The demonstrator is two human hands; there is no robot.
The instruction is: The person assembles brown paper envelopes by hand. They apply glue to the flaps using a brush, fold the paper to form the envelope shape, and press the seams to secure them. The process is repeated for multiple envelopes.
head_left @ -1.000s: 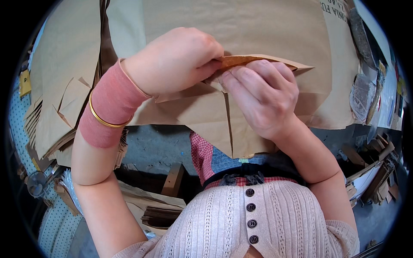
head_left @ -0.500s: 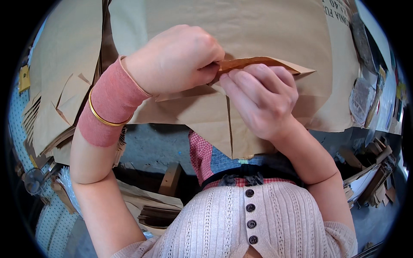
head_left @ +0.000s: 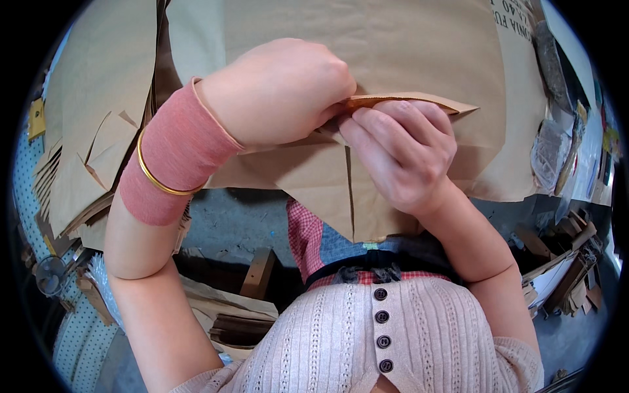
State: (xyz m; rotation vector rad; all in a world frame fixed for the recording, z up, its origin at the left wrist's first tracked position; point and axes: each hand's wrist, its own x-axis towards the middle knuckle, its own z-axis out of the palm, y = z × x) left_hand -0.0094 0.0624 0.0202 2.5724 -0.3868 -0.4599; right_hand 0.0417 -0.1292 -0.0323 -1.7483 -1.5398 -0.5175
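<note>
A brown paper bag (head_left: 308, 171) lies in front of me, its near part hanging over the work surface's front edge. One end of it has a raised, folded lip (head_left: 419, 97) with an orange-brown inside. My left hand (head_left: 282, 92), with a pink cuff and gold bangle at the wrist, is closed at the left end of this lip; its fingertips are mostly hidden. Close beside it, my right hand (head_left: 406, 150) pinches the near side of the lip, fingers curled together. The two hands almost touch. Beneath lies more brown paper (head_left: 426, 39).
At the left is a stack of folded brown paper bags (head_left: 85, 170) with fanned edges. Clear plastic packets (head_left: 550, 150) lie at the right edge. Below the surface, more folded paper (head_left: 239, 324) sits near a wooden block (head_left: 257, 274), and cardboard scraps (head_left: 576, 281) stand at lower right.
My left hand has slid a little to the right along the lip, closer to my right hand. The lip's opening looks narrower. My right hand has barely shifted.
</note>
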